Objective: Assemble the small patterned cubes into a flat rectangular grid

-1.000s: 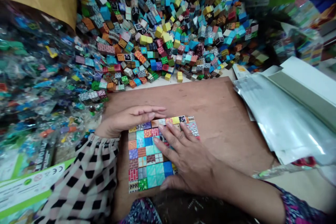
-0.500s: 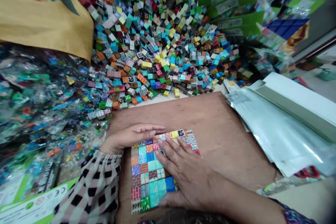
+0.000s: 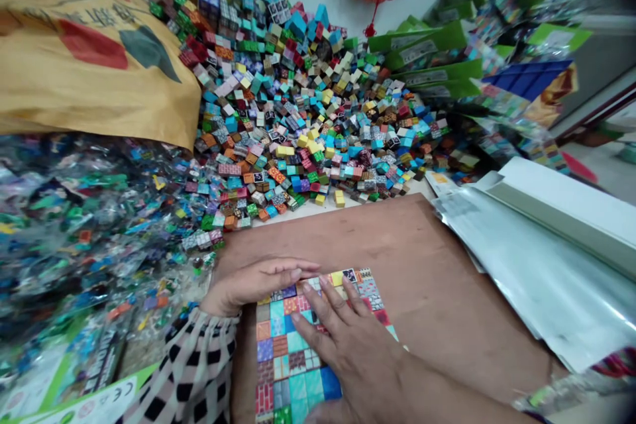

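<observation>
A flat array of patterned cubes [image 3: 298, 381], packed edge to edge, lies on a brown wooden board [image 3: 348, 235]. My right hand [image 3: 348, 344] rests palm down across its top with the fingers spread. Along the far left edge of the array, my left hand [image 3: 261, 281] is held on its side, fingers stretched out and touching the upper row. The lower part of the array runs out of the picture, and my right palm hides much of its middle. A checkered sleeve [image 3: 191, 368] covers my left forearm.
A big heap of loose cubes [image 3: 298, 132] rises behind the board. Small plastic-bagged parts [image 3: 99, 225] spread at left under a yellow sack [image 3: 114, 73]. Clear plastic sleeves [image 3: 536, 265] and a white box [image 3: 571, 212] lie at right, with green-topped packs [image 3: 427, 46] behind.
The camera view has tilted up, so everything sits lower and the wall hanging shows. Both hands stay on the array; my right hand has hardly shifted on it.
</observation>
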Demonstrator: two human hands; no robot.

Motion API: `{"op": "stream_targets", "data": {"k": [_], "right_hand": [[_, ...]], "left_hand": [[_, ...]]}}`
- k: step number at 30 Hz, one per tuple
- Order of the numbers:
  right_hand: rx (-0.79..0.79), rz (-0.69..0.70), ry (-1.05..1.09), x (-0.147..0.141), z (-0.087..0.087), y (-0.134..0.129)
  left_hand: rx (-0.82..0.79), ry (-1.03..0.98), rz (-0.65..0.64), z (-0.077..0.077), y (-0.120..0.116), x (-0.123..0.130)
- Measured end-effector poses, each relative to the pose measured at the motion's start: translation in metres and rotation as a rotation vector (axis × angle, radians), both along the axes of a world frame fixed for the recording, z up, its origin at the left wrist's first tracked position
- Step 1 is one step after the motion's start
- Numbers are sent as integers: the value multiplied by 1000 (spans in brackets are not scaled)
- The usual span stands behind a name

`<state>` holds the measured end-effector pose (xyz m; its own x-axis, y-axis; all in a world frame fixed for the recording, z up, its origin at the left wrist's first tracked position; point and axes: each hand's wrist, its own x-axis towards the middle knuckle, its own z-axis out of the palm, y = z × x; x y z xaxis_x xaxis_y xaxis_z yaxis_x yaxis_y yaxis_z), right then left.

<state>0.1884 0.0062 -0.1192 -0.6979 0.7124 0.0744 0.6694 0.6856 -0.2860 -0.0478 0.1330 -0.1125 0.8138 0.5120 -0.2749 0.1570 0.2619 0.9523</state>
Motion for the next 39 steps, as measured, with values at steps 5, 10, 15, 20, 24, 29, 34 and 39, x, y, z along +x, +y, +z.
{"op": "stream_targets", "data": {"k": [5,10,15,20,24,29,34,39], "right_hand": [[54,49,-8,-3,6,7],[167,65,-6,-3,-2,10],[169,87,-23,-2,-7,13],[68,116,7,3,17,22],[-117,-51,117,11,43,67],[-108,-302,234,24,49,170],[-52,-381,166,16,35,223],[-102,-392,183,4,12,211]], "left_hand": [[-72,-49,14,-1,-3,0],[-110,-141,56,-10,-1,-1],[-170,-127,162,-18,3,-4],[-277,-140,243,-23,8,0],[-329,-232,284,-29,10,4],[-372,-224,327,-25,11,3],[-405,-203,347,-22,13,3],[-408,-208,364,-25,14,3]]}}
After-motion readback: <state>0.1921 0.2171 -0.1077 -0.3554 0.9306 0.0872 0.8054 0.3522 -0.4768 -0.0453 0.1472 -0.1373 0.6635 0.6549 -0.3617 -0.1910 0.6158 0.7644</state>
